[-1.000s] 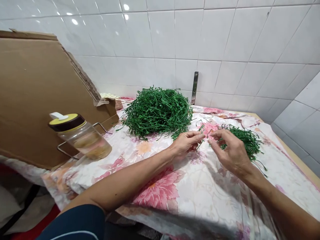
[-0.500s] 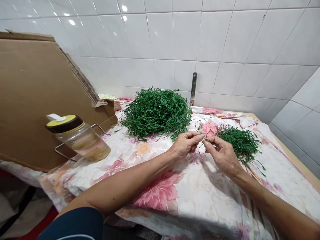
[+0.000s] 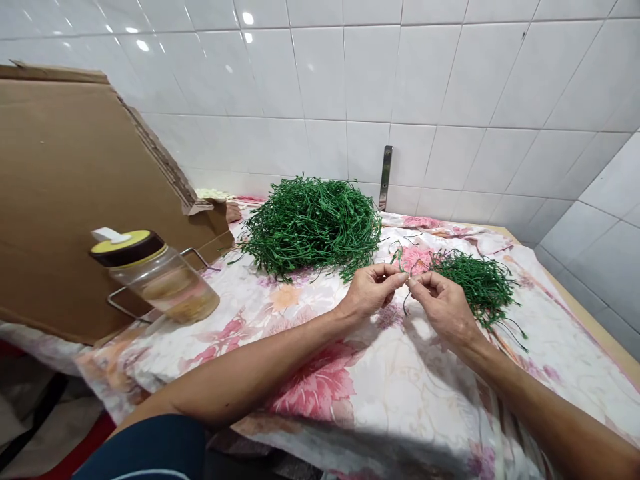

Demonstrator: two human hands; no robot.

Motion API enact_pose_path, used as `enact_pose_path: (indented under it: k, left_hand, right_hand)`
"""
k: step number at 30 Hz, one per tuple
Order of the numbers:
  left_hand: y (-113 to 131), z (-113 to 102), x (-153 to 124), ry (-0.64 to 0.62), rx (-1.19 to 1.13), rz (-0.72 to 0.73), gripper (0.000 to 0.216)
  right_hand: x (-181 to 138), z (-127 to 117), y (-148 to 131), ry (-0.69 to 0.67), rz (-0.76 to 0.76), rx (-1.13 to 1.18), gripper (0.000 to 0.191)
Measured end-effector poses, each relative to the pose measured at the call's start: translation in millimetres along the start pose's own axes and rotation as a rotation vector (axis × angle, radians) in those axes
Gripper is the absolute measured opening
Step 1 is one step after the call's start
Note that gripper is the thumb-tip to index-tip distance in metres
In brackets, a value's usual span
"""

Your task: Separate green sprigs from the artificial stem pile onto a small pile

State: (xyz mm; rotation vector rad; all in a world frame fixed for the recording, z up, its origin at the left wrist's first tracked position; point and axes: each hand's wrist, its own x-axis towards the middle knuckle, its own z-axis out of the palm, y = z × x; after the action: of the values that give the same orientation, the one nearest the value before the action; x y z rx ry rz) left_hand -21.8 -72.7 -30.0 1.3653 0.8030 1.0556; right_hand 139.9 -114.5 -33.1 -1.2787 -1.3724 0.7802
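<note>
Two bare hands work just above a pink-flowered bedsheet. The left hand is nearly closed, thumb and forefinger pinching a thin green strand; the right hand is half curled, its fingertips just beside that pinch, and I can't tell whether it grips the strand. Just right of them lies the smaller of two piles of green wire-stemmed sprigs; the larger pile sits farther back. To the left stand one lidded glass jar, yellow and black on top, in a wire rack, and one cardboard sheet. One steel bracket is fixed to the white tile wall behind.
</note>
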Motion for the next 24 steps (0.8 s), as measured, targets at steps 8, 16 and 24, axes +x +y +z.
enact_pose_path:
  k: [8,16,24]
  left_hand:
    - [-3.0,-2.0,0.3,-0.027,0.04,-0.024,0.042]
    - [-11.5,1.1,5.0,0.04,0.22,0.074,0.026]
    - [-6.4,-2.0,-1.7,0.03,0.441,0.308,0.023]
  right_hand:
    - [-7.6,3.8,-0.8,-0.048,-0.108,-0.195,0.028]
    - [-9.0,11.5,10.9,-0.007,-0.502,-0.453,0.014]
    - [-0.7,2.5,7.5,-0.117,-0.118,-0.395,0.024]
